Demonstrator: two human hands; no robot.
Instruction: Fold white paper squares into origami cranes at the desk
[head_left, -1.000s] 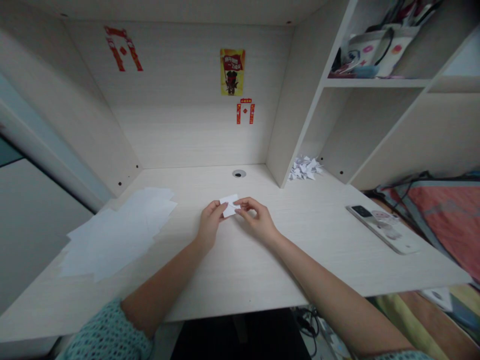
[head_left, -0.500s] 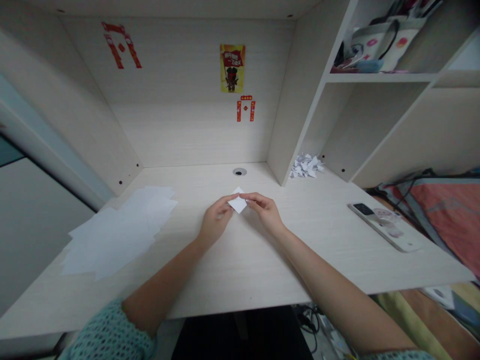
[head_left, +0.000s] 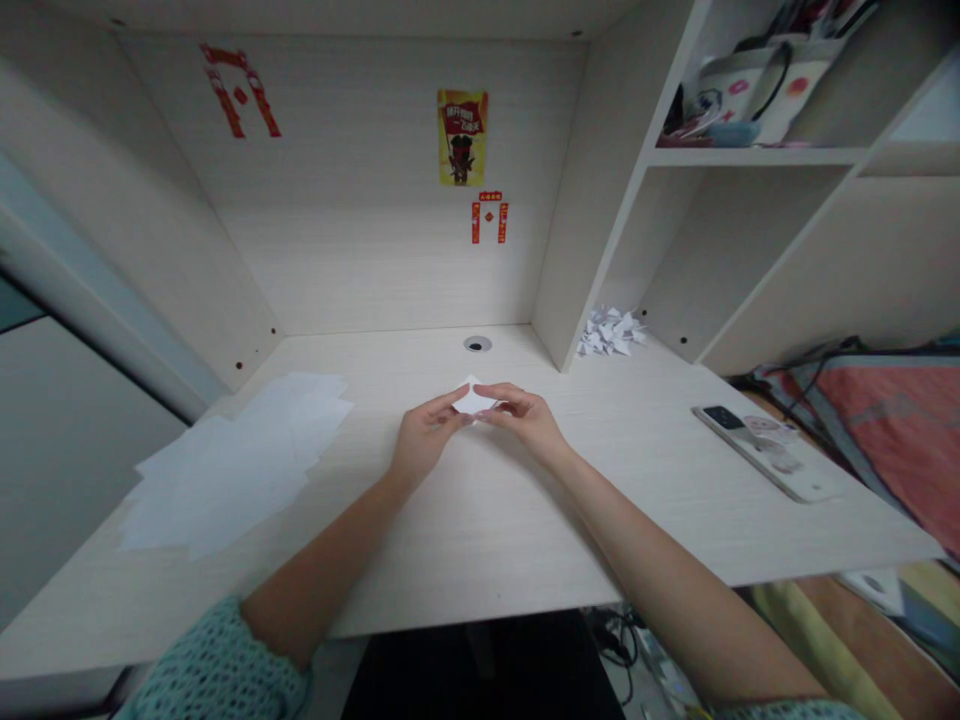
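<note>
A small folded piece of white paper (head_left: 472,400) is held just over the desk, near its middle. My left hand (head_left: 427,428) pinches its left side between thumb and fingers. On the opposite side my right hand (head_left: 526,418) grips it the same way, with both thumbs meeting at its lower corner. The fingertips cover parts of its edges, so the exact folds cannot be made out.
Overlapping white sheets (head_left: 240,465) lie on the desk's left. A pile of small folded white papers (head_left: 611,332) sits in the right cubby. A phone (head_left: 761,455) rests at the right. Behind the hands is a round cable hole (head_left: 477,344).
My thumbs have come together at the paper's lower corner, and the fingers have shifted along its upper edges. The paper's flat diamond face is now more covered by the hands.
</note>
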